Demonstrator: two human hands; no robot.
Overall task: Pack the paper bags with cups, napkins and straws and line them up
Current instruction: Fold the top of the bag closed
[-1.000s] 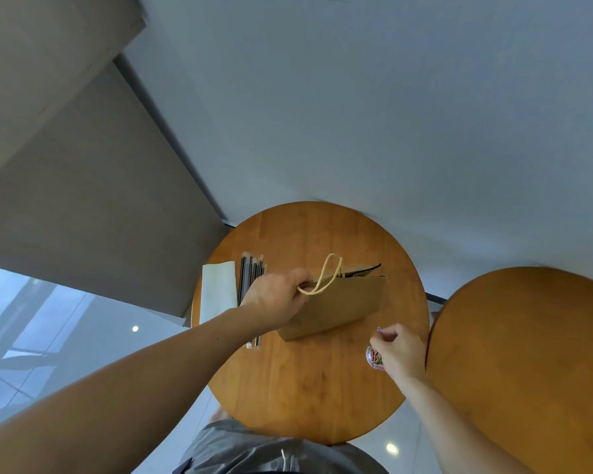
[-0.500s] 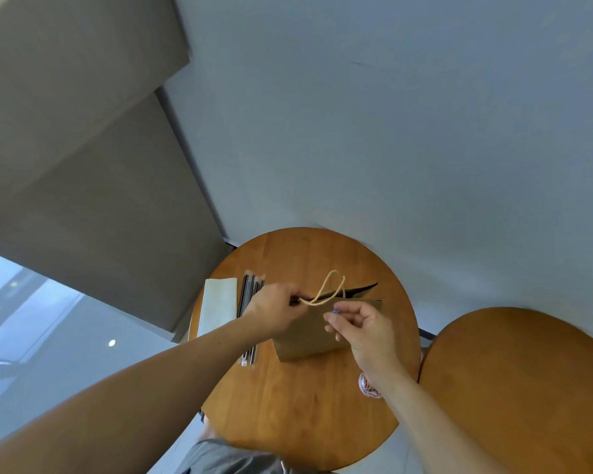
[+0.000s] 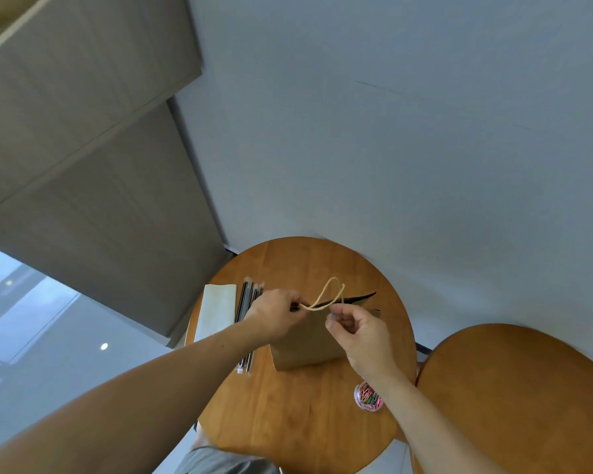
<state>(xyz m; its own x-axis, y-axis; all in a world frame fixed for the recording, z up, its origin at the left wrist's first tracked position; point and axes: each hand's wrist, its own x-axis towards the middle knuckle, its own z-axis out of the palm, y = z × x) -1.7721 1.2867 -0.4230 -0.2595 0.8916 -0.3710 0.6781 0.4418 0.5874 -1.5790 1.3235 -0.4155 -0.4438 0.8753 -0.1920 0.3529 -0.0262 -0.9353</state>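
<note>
1. Napkins point(image 3: 216, 311) sit in a white stack furthest out to the left of the left hand, flat on the round counter point(image 3: 288, 422).
2. Straws point(image 3: 246, 301), dark ones in clear wrappers, lie between that stack and the left hand, partly hidden under the wrist.
3. Left hand point(image 3: 274, 316) is closed in a pinch on the top edge of the paper bag point(image 3: 305, 340), right where the cord handle point(image 3: 326, 295) loops up.
4. The bag stands upright between both hands, its mouth only a slit.
5. Right hand point(image 3: 360, 333) has its fingers curled at the bag's near top edge, thumb and forefinger together. I can't tell if anything tiny is in there.
6. A tub of coloured paper clips point(image 3: 368, 396) sits back by the right wrist, and a second counter point(image 3: 514, 398) is off to the right of that hand.
</note>
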